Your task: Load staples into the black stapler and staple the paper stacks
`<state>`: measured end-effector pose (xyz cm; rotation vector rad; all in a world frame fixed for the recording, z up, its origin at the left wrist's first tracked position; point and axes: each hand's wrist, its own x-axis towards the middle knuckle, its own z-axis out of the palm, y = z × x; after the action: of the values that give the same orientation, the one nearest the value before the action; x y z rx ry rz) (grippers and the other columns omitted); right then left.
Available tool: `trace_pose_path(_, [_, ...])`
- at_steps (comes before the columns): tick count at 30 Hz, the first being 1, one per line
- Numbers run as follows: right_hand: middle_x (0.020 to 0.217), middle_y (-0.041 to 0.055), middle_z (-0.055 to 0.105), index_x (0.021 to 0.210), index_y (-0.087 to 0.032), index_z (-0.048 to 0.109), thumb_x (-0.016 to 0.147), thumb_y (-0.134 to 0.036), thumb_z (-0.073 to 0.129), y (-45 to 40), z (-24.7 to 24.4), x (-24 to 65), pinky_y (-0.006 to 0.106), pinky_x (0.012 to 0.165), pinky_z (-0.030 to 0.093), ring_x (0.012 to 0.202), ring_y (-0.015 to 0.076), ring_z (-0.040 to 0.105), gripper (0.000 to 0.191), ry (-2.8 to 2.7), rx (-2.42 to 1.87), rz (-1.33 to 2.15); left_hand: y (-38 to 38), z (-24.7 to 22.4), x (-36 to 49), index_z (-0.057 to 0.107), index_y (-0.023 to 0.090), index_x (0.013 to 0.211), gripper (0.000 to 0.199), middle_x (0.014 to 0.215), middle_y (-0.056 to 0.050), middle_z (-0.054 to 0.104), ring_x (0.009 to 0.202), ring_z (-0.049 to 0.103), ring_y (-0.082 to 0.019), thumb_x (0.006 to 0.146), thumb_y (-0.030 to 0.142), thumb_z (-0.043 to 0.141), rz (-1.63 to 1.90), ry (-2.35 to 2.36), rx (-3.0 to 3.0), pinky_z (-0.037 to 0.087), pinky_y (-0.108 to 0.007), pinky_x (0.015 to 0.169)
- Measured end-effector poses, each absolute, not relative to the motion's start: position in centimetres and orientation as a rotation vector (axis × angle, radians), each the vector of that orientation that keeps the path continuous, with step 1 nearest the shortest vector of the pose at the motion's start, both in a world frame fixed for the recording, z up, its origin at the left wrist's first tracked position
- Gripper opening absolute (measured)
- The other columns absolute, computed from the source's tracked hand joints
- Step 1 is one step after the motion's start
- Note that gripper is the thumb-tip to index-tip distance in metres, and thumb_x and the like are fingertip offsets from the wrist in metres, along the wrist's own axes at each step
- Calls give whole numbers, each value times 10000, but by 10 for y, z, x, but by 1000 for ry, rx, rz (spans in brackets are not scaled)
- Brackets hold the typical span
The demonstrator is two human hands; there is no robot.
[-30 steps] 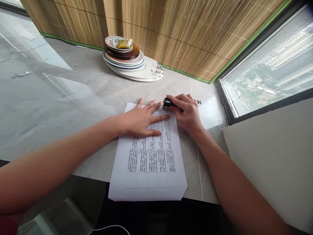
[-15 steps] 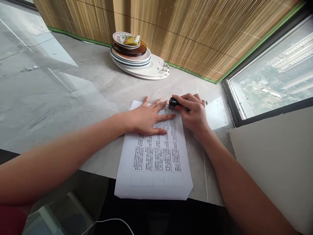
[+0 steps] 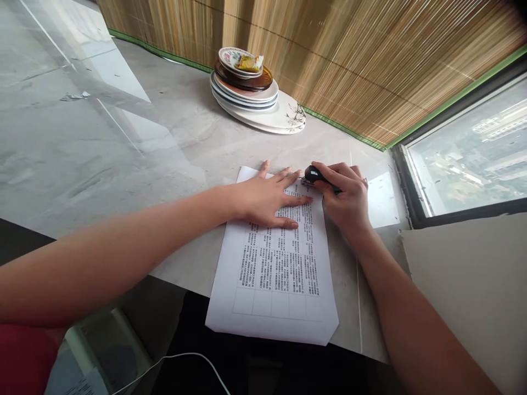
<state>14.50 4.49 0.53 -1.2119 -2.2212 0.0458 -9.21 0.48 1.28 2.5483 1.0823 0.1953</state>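
A printed sheet of paper (image 3: 275, 307), possibly more than one, lies on the grey marble-look tabletop, its near end reaching past the table's edge. My left hand (image 3: 269, 200) rests flat on its upper part with fingers spread. At the far right corner of the paper, my right hand (image 3: 346, 195) grips a black stapler (image 3: 313, 174), thumb and index finger on its body. The stapler's metal jaw sits at the paper's top edge, close to my left fingertips. My right palm and fingers hide the stapler's back end.
Behind the paper stands a stack of plates (image 3: 245, 99) topped by a yellow wrapped packet (image 3: 249, 63). A bamboo blind (image 3: 329, 66) borders the back. To the right are a window (image 3: 473, 159) and a white panel (image 3: 469, 285). Below the table a white cable (image 3: 185, 355) curves past.
The view has shifted, so the table, plates and paper appear further right. Both hands keep their places on the paper and stapler, with little visible movement.
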Motion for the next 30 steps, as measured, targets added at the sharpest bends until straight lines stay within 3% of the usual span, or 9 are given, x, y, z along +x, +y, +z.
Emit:
trace_pose_path(11, [1140, 63, 712, 1380, -429, 707, 1019, -299, 547, 44, 3, 146, 558, 954, 400, 1075, 320, 579, 416, -2275, -1229, -24, 6, 13, -93, 463, 472, 1612, 773, 1802, 34, 214, 1652, 102, -460, 906, 761, 587, 205, 1093, 2537, 10, -717, 1290])
trace_pose_path(21, [1138, 65, 690, 1357, -451, 694, 1008, -267, 568, 38, 2, 138, 544, 978, 317, 1091, 328, 508, 414, -2368, -1191, -161, 9, 15, -96, 400, 454, 1651, 804, 1820, 14, 132, 1660, 64, -448, 930, 785, 528, 117, 1076, 2578, 0, -712, 1290])
trace_pose_path(25, [1165, 67, 678, 1425, -441, 645, 995, -245, 549, 46, 0, 144, 525, 970, 354, 1098, 324, 517, 482, -2309, -1218, -120, 8, 19, -100, 391, 470, 1650, 783, 1822, 12, 110, 1662, 76, -440, 946, 787, 518, 79, 1065, 2603, 18, -700, 1297])
trace_pose_path(30, [1125, 84, 683, 1434, -399, 655, 992, -247, 485, 62, -2, 160, 534, 936, 418, 1076, 325, 559, 498, -2060, -1388, -22, 10, 20, -103, 427, 486, 1624, 760, 1807, 10, 194, 1660, 144, -413, 934, 761, 591, 131, 1038, 2612, 88, -676, 1307])
